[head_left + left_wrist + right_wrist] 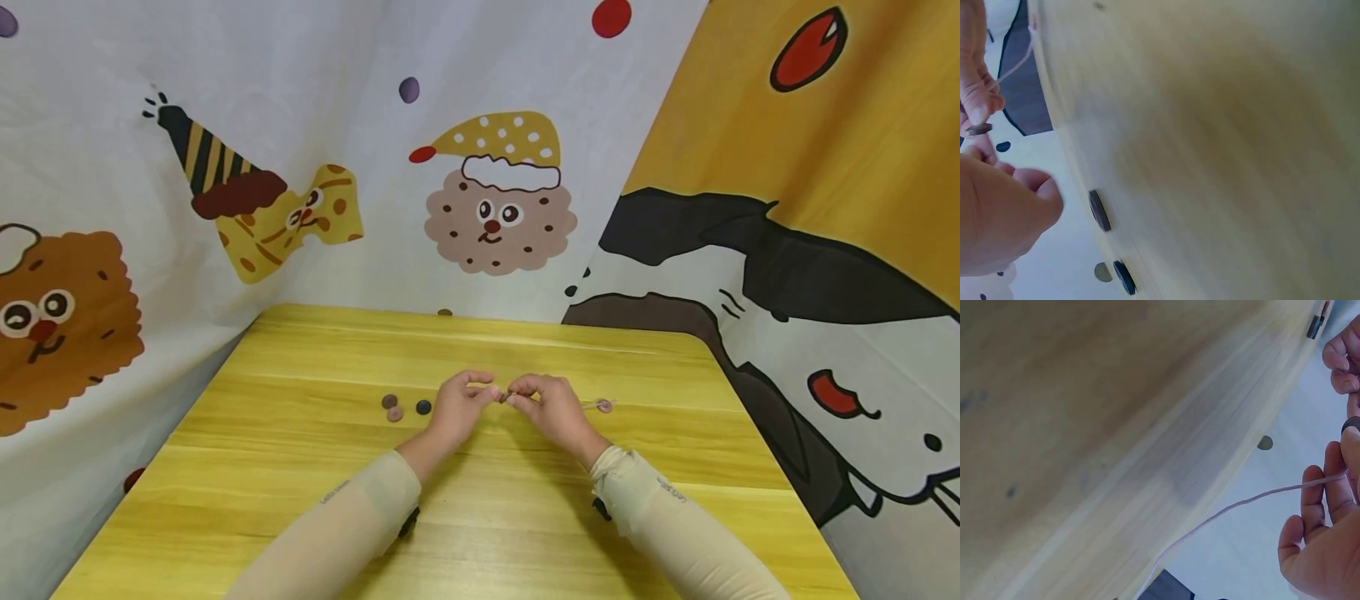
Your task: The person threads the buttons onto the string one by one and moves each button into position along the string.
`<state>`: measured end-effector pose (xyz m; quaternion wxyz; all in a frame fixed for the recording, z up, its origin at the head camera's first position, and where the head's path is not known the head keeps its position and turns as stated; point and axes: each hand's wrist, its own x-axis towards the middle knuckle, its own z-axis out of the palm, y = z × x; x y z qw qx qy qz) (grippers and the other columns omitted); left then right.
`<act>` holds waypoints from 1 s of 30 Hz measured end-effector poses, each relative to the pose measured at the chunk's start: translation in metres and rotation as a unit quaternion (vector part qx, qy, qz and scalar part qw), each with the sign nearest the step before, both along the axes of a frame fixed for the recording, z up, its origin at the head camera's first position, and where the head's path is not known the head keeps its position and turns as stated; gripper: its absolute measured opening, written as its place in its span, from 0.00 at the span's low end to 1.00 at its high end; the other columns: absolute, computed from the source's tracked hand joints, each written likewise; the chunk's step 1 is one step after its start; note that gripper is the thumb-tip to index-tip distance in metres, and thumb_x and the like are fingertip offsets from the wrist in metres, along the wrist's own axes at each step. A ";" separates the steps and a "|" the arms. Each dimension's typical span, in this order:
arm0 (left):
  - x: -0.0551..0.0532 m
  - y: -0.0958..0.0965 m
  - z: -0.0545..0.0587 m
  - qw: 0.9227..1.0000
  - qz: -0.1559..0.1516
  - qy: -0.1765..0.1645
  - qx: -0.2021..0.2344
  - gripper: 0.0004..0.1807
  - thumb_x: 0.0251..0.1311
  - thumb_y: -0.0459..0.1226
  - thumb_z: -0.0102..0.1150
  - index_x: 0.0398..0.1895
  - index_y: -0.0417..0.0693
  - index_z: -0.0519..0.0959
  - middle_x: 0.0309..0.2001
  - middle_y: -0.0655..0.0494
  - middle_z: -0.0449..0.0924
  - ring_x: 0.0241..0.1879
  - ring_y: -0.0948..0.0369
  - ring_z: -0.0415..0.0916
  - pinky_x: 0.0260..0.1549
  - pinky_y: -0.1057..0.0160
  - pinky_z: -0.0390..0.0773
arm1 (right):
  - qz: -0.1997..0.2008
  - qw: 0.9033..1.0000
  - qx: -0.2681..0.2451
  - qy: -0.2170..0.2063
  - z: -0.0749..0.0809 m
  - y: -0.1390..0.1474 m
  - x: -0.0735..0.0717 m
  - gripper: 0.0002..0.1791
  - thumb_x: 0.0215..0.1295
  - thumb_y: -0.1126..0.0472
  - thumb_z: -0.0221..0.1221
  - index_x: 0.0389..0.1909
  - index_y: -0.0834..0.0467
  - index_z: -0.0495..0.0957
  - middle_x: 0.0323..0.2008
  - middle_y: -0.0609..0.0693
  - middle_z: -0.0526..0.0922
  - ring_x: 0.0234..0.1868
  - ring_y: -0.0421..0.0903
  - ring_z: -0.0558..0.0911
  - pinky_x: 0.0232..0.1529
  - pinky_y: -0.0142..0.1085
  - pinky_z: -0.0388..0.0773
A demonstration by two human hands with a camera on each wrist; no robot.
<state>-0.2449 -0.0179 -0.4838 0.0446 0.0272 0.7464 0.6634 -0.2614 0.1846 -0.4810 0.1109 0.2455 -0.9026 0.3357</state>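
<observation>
Cord (591,406) trails, in the head view, from the right hand (555,410) to a pinkish button (604,406) on the table (225,467); loose buttons lie beyond the left hand (453,410), and a brown button (503,397) sits between both hands' fingertips. The left wrist view shows that small disc edge-on at the right thumb's tip, the left fingers bent close against it; whether they grip it cannot be told. With so little hold, a slight slip could drop it. The right wrist view shows the right hand pinching the cord, which hangs slack below; a snag or tug on that length could pull its working end from the fingers.
</observation>
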 end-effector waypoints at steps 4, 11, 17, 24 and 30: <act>-0.002 0.000 0.002 0.997 0.009 -0.073 0.011 0.24 0.70 0.42 0.71 0.64 0.42 0.80 0.54 0.45 0.87 0.53 0.51 0.85 0.53 0.50 0.82 | 0.012 0.996 0.042 0.083 -0.001 -0.001 0.000 0.05 0.64 0.59 0.75 0.40 0.50 0.91 0.37 0.43 0.94 0.38 0.42 0.90 0.47 0.46 0.85; -0.005 0.001 0.005 0.995 0.000 -0.103 -0.001 0.27 0.68 0.41 0.73 0.66 0.41 0.77 0.53 0.46 0.89 0.54 0.51 0.85 0.49 0.56 0.78 | 0.025 0.993 0.074 0.094 0.000 -0.001 0.004 0.05 0.64 0.58 0.75 0.38 0.45 0.91 0.39 0.39 0.93 0.42 0.43 0.89 0.56 0.52 0.77; -0.004 0.002 0.006 0.997 -0.009 -0.075 0.002 0.27 0.70 0.39 0.71 0.68 0.39 0.76 0.54 0.45 0.87 0.50 0.53 0.85 0.48 0.52 0.81 | 0.021 0.999 0.033 -0.005 0.001 -0.003 0.006 0.06 0.70 0.60 0.71 0.46 0.50 0.89 0.41 0.42 0.93 0.45 0.41 0.90 0.53 0.42 0.86; -0.003 0.004 0.005 0.998 0.018 -0.059 0.022 0.26 0.69 0.38 0.72 0.66 0.39 0.77 0.53 0.44 0.87 0.48 0.55 0.85 0.51 0.49 0.84 | 0.018 0.986 -0.046 -0.158 0.002 -0.002 0.009 0.16 0.72 0.60 0.70 0.58 0.50 0.85 0.47 0.41 0.90 0.55 0.45 0.86 0.71 0.57 0.75; -0.001 0.004 0.002 1.000 0.017 -0.011 0.009 0.21 0.68 0.37 0.73 0.60 0.42 0.80 0.48 0.45 0.90 0.46 0.56 0.88 0.44 0.59 0.85 | -0.002 0.984 -0.048 -0.170 0.005 -0.004 0.011 0.20 0.69 0.56 0.73 0.60 0.51 0.85 0.47 0.42 0.90 0.54 0.45 0.86 0.71 0.58 0.75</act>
